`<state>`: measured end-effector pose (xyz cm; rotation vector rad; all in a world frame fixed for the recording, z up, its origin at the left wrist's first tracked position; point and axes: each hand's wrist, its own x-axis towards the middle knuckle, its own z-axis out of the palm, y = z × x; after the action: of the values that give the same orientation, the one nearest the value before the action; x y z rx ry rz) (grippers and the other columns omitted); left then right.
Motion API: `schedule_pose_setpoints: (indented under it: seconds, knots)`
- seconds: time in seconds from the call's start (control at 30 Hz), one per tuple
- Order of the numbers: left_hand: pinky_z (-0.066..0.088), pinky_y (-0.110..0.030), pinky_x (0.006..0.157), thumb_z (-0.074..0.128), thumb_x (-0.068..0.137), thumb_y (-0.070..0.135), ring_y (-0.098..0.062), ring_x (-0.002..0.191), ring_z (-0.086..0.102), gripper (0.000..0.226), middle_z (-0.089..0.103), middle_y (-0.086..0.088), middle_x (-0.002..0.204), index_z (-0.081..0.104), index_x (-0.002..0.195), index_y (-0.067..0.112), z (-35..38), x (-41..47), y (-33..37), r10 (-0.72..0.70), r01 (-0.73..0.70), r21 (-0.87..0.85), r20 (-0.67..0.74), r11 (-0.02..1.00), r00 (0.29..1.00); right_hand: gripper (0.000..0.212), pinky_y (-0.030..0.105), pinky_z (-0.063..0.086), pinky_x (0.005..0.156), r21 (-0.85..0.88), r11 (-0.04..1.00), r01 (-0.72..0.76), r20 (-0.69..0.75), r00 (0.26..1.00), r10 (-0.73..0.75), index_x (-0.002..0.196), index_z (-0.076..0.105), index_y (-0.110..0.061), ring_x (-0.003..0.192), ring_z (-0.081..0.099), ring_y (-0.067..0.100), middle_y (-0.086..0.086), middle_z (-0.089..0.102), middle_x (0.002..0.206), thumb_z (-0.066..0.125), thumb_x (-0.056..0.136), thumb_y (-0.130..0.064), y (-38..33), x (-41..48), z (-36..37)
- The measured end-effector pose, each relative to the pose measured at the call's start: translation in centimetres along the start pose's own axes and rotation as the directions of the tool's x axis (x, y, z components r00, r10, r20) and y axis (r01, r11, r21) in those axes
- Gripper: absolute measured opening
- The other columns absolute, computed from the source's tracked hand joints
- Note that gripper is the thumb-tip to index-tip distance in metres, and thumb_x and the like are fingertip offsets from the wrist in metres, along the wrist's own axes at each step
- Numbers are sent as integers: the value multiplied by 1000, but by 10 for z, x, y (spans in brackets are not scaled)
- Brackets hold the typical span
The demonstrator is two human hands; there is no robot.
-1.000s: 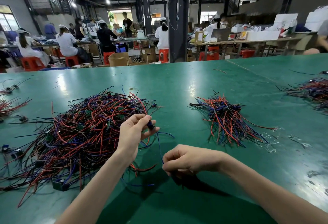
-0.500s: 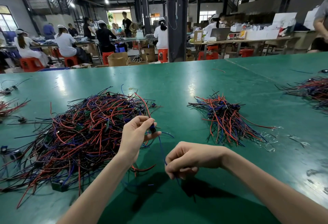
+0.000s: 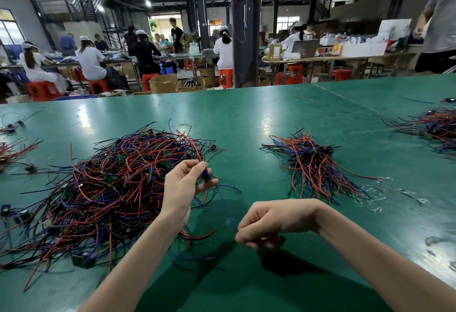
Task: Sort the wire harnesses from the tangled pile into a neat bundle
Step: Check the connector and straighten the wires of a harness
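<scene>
One wire harness (image 3: 205, 177) is held up in the air over the near part of the desk (image 3: 246, 119), at the right border of the tangled pile (image 3: 111, 188). The left hand (image 3: 183, 185) has its grip closed on the small blue connector, pinched between thumb and fingertips. The thin blue wire of this harness runs down and to the right into the right hand (image 3: 274, 222), whose grip is also closed, thumb and forefinger pinching the wire and the other fingers curled under. The pile of red, blue and black wires lies to the left of both hands, and some of its loose ends reach close to the near edge. The neat bundle (image 3: 313, 166) lies to the right, well apart from the pile, with a wide strip of bare green surface between them. Scraps of clear plastic (image 3: 375, 193) lie just beside its near right end. Another heap of wires (image 3: 436, 126) lies at the right edge of the view. The print on the cardboard boxes (image 3: 162, 83) behind the desk is too blurred to read. Compared with half a second ago, both hands are almost in the same place, and the person in a grey shirt (image 3: 441, 22) at the far right has come further into view.
</scene>
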<state>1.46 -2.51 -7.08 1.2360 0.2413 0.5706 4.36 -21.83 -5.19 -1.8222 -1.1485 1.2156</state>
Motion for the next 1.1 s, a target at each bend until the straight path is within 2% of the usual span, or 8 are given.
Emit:
schedule_pose_setpoints:
  seconds: [0.1, 0.3, 0.57, 0.73, 0.97, 1.1]
  knots:
    - [57, -24, 57, 57, 91, 3, -14, 61, 63, 10, 60, -15, 75, 61, 82, 0, -1, 1, 1, -12, 12, -21, 0, 1000, 1000, 35, 15, 29, 40, 25, 999, -28, 50, 998, 27, 68, 50, -19, 40, 34, 2, -11, 46, 47, 41, 101, -24, 1, -1, -2]
    - [56, -23, 56, 56, 92, 3, -14, 61, 62, 13, 59, -15, 76, 61, 80, 1, -1, 1, 3, -17, 17, -35, -7, 999, 1000, 31, 10, 34, 41, 32, 999, -20, 57, 998, 19, 77, 51, -16, 40, 38, -1, -14, 50, 50, 35, 103, -15, 4, -3, -4]
    - [56, -23, 56, 57, 91, 4, -16, 64, 62, 11, 60, -15, 75, 61, 81, 2, 0, -1, 5, -19, 19, -27, -6, 999, 1000, 30, 13, 34, 39, 118, 992, -38, 88, 996, 28, 78, 49, -11, 39, 35, 1, -13, 47, 49, 32, 103, -13, 7, -2, -4]
    - [55, -22, 55, 56, 91, 2, -19, 66, 61, 11, 60, -14, 74, 60, 81, 2, -2, -1, 9, -34, 32, -66, -26, 997, 999, 33, 13, 31, 36, 109, 992, -70, 44, 997, 65, 73, 44, -13, 35, 31, 2, -12, 41, 44, 32, 104, -17, 8, 1, -3]
    - [55, -21, 54, 56, 92, 2, -22, 68, 60, 10, 60, -15, 76, 60, 82, 2, -2, -1, 10, -34, 32, -43, -27, 999, 999, 35, 12, 29, 33, 174, 980, -92, 92, 993, 77, 71, 37, -13, 32, 32, 2, -13, 36, 43, 28, 104, -18, 7, 0, -3]
    - [55, -21, 54, 56, 92, 2, -16, 58, 63, 11, 59, -13, 75, 60, 82, 3, -3, 0, 9, -37, 36, -28, -35, 999, 999, 34, 12, 31, 33, 269, 961, -63, 128, 991, 29, 71, 36, -13, 32, 32, 2, -12, 35, 45, 29, 104, -19, 6, -2, -5]
